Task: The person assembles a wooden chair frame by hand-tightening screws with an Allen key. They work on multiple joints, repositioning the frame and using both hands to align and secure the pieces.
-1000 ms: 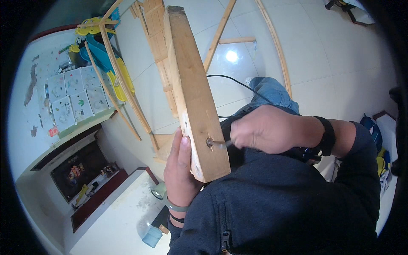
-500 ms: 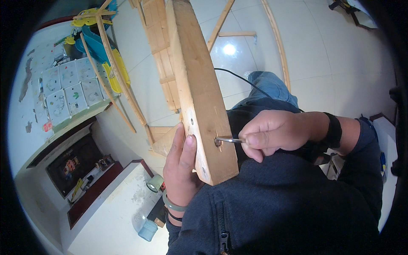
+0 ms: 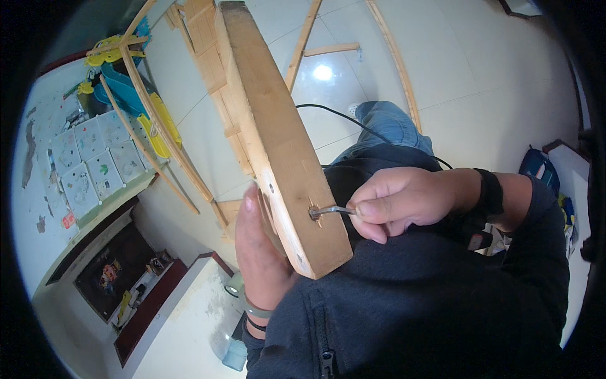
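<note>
A thick wooden beam [image 3: 278,126] slants down toward my chest, its near end against my dark jacket. My left hand [image 3: 260,252] holds it along the left side near that end; some fingers are hidden behind the wood. My right hand [image 3: 404,202] pinches a bent metal hex key [image 3: 333,209]. The tip of the key sits in a hole on the beam's wide face, where the wood around it is splintered. More holes show along the beam's narrow left edge.
A slatted wooden panel [image 3: 218,82] lies beyond the beam. Long wooden rails [image 3: 167,117] stand at the left, near a yellow and teal plastic piece [image 3: 161,126]. Another rail [image 3: 398,60] rests on the tiled floor at the far right. A black cable [image 3: 341,114] runs toward my leg.
The hex key has swung slightly, its outer end now lower against the beam. My left thumb has come off the beam's edge and points upward. The view has shifted a little.
</note>
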The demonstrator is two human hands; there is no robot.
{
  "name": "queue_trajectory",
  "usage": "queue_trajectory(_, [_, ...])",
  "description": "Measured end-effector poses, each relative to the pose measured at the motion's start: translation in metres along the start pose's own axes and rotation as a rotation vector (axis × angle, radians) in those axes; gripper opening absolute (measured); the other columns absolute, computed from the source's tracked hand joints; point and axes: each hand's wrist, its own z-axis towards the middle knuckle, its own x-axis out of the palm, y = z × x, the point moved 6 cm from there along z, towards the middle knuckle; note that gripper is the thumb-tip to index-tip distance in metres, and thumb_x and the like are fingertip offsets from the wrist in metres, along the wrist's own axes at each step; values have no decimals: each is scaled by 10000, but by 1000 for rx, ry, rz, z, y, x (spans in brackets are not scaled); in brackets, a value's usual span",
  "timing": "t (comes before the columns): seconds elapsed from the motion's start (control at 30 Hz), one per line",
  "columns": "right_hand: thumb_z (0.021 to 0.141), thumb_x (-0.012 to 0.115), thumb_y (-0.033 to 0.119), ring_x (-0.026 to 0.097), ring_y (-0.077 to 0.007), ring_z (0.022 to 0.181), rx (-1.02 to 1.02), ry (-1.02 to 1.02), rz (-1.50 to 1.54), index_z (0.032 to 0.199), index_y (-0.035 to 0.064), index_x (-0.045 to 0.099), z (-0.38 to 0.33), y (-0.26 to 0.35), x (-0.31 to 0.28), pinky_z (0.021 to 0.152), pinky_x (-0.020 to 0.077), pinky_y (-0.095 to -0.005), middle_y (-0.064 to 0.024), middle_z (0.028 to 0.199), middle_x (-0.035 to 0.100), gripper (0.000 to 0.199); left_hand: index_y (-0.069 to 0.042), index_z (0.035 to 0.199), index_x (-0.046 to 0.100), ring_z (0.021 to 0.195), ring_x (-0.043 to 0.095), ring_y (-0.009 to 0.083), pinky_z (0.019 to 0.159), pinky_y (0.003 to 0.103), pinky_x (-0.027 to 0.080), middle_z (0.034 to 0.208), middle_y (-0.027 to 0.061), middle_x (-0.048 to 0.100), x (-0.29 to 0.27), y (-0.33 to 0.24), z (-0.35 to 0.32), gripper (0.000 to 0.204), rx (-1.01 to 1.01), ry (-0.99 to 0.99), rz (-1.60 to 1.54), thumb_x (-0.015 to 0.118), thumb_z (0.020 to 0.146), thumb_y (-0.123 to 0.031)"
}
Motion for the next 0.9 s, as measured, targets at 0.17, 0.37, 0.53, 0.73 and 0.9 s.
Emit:
queue_trajectory(0.17, [959, 357, 328, 323, -34, 475, 20, -22, 81, 775, 42, 527, 4, -7, -4, 452, 268, -184, 51, 586, 398, 380, -33, 1349, 233, 1058, 497, 379, 886, 421, 405, 1175, 241, 475, 11, 18, 16, 845, -98, 124, -32, 728, 673, -140])
queue_trajectory(0.37, [947, 412, 283, 377, -46, 516, -92, -199, -107, 777, 46, 536, 17, -5, -20, 483, 325, -205, 31, 600, 446, 318, -37, 1353, 228, 1071, 484, 382, 896, 424, 395, 1187, 241, 461, 5, 13, 20, 871, 280, 232, 378, 739, 656, -145])
queue_trajectory(0.53, [927, 445, 244, 528, -186, 602, -242, -323, -726, 740, 27, 552, 29, 19, -25, 568, 421, -301, -65, 661, 549, 306, -40, 1357, 223, 1083, 472, 384, 904, 427, 387, 1197, 241, 450, -3, 16, 17, 894, 314, 231, 392, 749, 642, -150])
queue_trajectory(0.73, [841, 562, 230, 565, -273, 661, -472, -552, -1085, 786, 54, 585, 18, 48, -21, 576, 435, -342, -101, 719, 564, 186, -43, 1361, 217, 1096, 459, 387, 914, 430, 377, 1209, 241, 437, -12, 17, 15, 920, 291, 234, 402, 760, 626, -156])
queue_trajectory(0.9, [814, 588, 238, 546, -255, 638, -575, -564, -1241, 806, 83, 597, 17, 48, -18, 551, 419, -347, -68, 686, 543, 155, -46, 1364, 213, 1107, 448, 389, 922, 432, 369, 1220, 241, 425, -16, 18, 14, 942, 287, 239, 409, 769, 612, -160])
